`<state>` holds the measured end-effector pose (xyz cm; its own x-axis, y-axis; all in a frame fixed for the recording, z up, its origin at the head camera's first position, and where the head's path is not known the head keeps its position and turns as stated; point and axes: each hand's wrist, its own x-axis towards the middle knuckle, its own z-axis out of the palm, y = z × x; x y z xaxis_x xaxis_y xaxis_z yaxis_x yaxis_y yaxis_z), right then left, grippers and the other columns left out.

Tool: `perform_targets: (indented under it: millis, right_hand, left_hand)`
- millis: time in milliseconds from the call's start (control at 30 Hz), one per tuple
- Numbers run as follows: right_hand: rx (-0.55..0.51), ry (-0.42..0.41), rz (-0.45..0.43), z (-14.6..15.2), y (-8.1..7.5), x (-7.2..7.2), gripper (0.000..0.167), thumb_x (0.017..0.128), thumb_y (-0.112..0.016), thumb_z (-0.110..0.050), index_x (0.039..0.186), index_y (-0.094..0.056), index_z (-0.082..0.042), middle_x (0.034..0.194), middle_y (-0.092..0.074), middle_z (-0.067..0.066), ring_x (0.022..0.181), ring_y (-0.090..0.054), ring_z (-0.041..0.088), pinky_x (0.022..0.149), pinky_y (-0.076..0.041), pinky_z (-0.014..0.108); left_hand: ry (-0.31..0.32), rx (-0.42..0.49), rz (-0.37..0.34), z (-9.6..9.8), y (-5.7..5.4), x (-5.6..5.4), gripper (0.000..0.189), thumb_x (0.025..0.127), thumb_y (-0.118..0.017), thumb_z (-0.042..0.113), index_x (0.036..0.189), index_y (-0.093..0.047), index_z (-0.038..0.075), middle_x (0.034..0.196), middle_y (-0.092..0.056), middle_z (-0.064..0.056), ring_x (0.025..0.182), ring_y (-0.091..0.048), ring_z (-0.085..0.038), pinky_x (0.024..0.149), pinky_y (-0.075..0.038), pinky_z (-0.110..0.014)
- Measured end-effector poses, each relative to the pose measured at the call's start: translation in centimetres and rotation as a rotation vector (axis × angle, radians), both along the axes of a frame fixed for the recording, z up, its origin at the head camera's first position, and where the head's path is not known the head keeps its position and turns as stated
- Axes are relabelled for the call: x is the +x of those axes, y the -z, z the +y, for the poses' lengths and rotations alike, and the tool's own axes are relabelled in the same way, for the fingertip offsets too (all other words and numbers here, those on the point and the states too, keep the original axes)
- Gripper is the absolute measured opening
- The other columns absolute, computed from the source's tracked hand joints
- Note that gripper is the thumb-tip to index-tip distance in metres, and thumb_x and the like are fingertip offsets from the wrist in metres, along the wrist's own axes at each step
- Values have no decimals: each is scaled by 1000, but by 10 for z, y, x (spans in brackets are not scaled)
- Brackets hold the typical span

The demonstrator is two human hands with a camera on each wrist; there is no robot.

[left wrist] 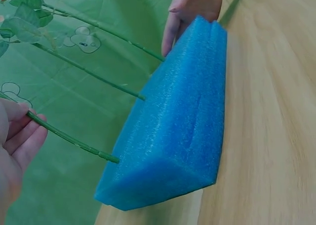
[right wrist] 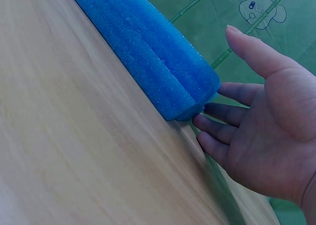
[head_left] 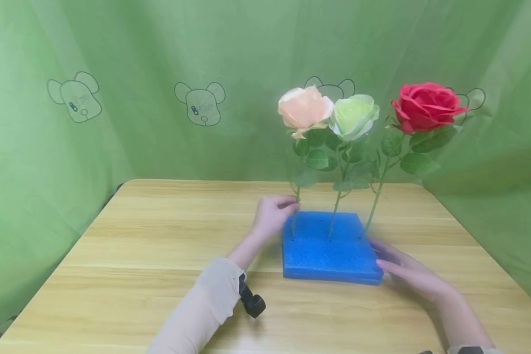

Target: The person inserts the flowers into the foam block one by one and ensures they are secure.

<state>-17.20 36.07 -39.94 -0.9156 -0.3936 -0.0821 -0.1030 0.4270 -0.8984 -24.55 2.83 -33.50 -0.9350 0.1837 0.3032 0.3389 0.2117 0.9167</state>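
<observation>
Blue, coarse-pored foam block (head_left: 329, 253) lies flat on the pale wooden counter (head_left: 159, 255), three stems standing upright in its top. The left hand (head_left: 271, 214) pinches the stem (left wrist: 69, 138) of the peach rose (head_left: 304, 109); the left wrist view shows that thin green stem entering the foam. Only the right wrist view shows the right hand (right wrist: 266, 136) released, straight fingertips touching the block's corner

My left hand (head_left: 271, 215) is up and forward, fingers (left wrist: 22, 136) curled in a pinch, forearm in a pale sleeve angling across in front of me. My right hand (head_left: 409, 273) lies low, palm turned inward, fingers (right wrist: 222, 131) straight and relaxed.
</observation>
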Motion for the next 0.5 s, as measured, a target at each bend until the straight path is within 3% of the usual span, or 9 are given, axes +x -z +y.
perform_targets:
  millis: [500]
  right_hand:
    - [-11, -19, 33, -2, -2, 2, 55, 99, -40, -13, 146, -14, 0, 150, -11, 26, 132, -7, 49, 95, -5, 74]
  left_hand:
    - [8, -32, -15, 2, 9, 1, 20, 85, -66, 9, 102, -69, 2, 105, -68, -10, 96, -64, -19, 81, -52, -23]
